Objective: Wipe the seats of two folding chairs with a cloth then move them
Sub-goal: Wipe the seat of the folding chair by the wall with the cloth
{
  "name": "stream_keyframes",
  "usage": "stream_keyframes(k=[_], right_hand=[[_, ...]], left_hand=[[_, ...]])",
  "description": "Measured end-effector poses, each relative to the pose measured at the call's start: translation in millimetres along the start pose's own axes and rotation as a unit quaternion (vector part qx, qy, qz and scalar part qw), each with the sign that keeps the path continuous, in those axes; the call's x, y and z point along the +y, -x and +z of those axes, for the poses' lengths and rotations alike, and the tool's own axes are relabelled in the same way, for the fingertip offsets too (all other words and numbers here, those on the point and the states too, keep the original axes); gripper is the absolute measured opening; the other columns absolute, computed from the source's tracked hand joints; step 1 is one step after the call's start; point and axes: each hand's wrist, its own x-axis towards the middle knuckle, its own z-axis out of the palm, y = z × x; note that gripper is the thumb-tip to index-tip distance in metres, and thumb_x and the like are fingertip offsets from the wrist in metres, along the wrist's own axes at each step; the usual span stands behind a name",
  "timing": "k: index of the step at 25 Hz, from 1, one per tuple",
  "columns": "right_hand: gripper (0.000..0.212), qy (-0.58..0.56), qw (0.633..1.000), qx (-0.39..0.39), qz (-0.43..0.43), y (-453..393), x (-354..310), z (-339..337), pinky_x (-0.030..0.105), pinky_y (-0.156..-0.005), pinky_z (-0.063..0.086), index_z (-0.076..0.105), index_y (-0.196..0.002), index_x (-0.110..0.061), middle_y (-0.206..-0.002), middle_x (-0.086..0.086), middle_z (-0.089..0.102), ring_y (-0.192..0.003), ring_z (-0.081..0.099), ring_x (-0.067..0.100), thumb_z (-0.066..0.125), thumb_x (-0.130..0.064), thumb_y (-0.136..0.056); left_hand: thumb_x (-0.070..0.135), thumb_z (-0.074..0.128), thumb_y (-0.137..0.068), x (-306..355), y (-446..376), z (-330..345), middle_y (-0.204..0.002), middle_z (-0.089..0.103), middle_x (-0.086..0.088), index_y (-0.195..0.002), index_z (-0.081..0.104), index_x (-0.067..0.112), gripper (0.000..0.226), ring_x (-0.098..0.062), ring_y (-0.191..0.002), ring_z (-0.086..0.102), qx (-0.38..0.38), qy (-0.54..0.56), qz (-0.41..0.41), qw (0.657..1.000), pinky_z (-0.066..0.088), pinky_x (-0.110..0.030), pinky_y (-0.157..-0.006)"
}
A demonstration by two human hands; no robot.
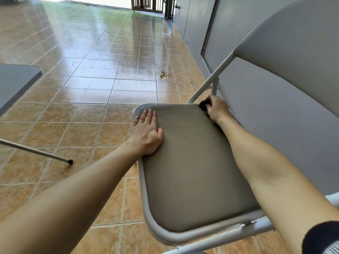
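Under both hands I see the floor of glossy orange-brown ceramic tiles (88, 85), which reaches far ahead of them. To the right of my right hand stands a flat grey wall (275, 110). Between my two arms is the grey metal folding chair with a padded taupe seat (192, 162); its wide grey backrest (297, 57) rises above and to the right of the right hand. Far to the left of my left hand I see the corner of a second grey folding chair (14, 83), and its thin metal leg with a dark rubber foot (36, 152) rests on the tiles.

My left hand (146, 132) lies open and flat on the left edge of the seat, fingers together, palm down. My right hand (217, 109) is closed around a small dark cloth (203, 105) at the far right corner of the seat, just beside the chair's frame tube. The cloth touches the seat corner. Ahead of the hands, a small puddle (163, 74) lies on the tiles.
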Motion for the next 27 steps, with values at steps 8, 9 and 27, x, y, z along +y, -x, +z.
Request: stream_keyframes(k=[8,9,27], right_hand=[[0.014,0.018,0.993,-0.025,-0.112,13.9,8.9,-5.5,0.043,-0.094,0.047,0.064,-0.101,-0.022,-0.108,0.005,0.068,-0.105,0.054,0.031,0.056,-0.020,-0.089],[0.018,0.064,0.997,-0.005,-0.042,14.1,27.8,-9.6,0.042,-0.094,0.045,0.063,-0.105,-0.019,-0.113,0.009,0.066,-0.108,0.051,0.035,0.052,-0.019,-0.091],[0.030,0.091,0.992,-0.016,-0.080,230.5,-62.0,-38.7,0.045,-0.094,0.043,0.054,-0.122,-0.017,-0.129,0.011,0.052,-0.108,0.043,0.035,0.045,-0.015,-0.094]], left_hand=[[0.039,0.017,-0.097,-0.8,0.2,-0.7,-0.163,-0.008,-0.006,-0.154,-0.001,0.009,0.067,-0.016,-0.150,-0.010,-0.019,-0.007,-0.003,1.000,-0.005,-0.033,-0.122],[0.040,0.016,-0.097,-1.0,0.4,-0.5,-0.163,-0.008,-0.006,-0.154,-0.001,0.009,0.067,-0.016,-0.150,-0.011,-0.021,-0.009,-0.005,1.000,-0.005,-0.034,-0.122],[0.041,0.018,-0.098,7.6,55.0,-9.0,-0.162,-0.013,-0.008,-0.154,-0.005,0.009,0.068,-0.017,-0.149,-0.015,-0.052,0.060,0.104,0.991,-0.006,-0.035,-0.122]])
